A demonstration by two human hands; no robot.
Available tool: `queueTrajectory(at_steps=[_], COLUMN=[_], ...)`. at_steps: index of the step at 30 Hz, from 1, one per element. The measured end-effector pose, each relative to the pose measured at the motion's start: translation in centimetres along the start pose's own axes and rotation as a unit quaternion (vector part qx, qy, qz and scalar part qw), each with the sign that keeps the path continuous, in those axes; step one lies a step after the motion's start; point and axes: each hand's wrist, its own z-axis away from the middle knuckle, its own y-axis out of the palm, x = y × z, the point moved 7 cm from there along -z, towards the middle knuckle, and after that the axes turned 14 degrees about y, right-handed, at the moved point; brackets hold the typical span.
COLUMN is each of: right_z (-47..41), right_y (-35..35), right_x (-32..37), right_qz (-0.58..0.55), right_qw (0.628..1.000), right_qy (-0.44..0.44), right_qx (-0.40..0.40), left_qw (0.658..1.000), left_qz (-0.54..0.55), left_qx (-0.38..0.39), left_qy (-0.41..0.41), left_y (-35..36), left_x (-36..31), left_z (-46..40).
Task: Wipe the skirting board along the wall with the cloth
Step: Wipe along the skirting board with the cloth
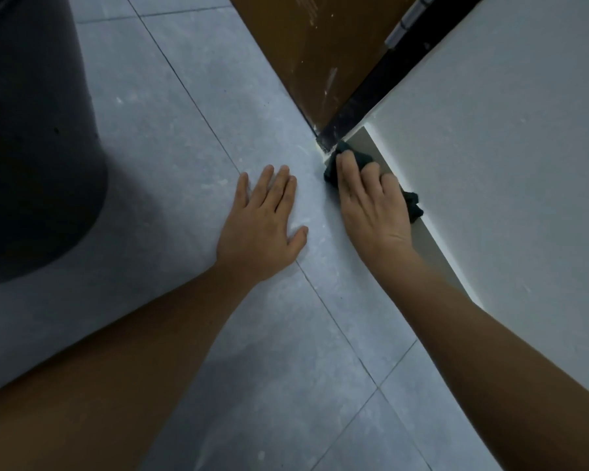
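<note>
Two bare forearms reach forward from the bottom of the view over a pale grey tiled floor (pixel 170 107) with thin dark grout lines. The left hand (pixel 264 217) lies flat on the tiles, palm down, fingers stretched out and slightly spread, gripping nothing. Just to its right, the right hand (pixel 371 202) is curled over a dark green crumpled cloth (pixel 334 164) and presses it against the low grey skirting board (pixel 366 141) that runs along the foot of the white painted wall (pixel 507 130). The fingers fold down over the cloth, with bunches of fabric showing beyond the fingertips and behind the knuckles on the wall side. The cloth sits at the far end of the skirting board, touching the floor at the corner where the board stops.

Right beyond the cloth stands a black door frame edge (pixel 361 107) speckled with pale flecks, and past it a brown wooden door (pixel 306 52) marked with whitish streaks. A silver metal hinge (pixel 407 22) shows near the top of the frame. On the far left a large dark rounded object (pixel 31 130) stands on the floor; what it is cannot be told.
</note>
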Motion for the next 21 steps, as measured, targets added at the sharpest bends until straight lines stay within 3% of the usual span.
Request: queueTrajectory(at_steps=[10,14,21], right_z=[6.1,3.6,-0.4], right_y=[3.9,1.3,0.3], right_x=[-1.0,-2.6,0.0], right_qz=[-0.003,-0.02,-0.064], right_qw=[0.999,1.0,0.998], right_qy=[-0.025,0.021,0.023], right_qx=[0.045,-0.012,0.016], left_qw=[1.0,1.0,1.0], left_qz=[-0.005,-0.008,0.004], left_qx=[0.007,0.007,-0.004], left_qy=[0.004,-0.001,0.005], left_y=[0.3,0.1,0.1], left_x=[-0.2,0.2,-0.3], left_z=[0.0,0.0,0.0])
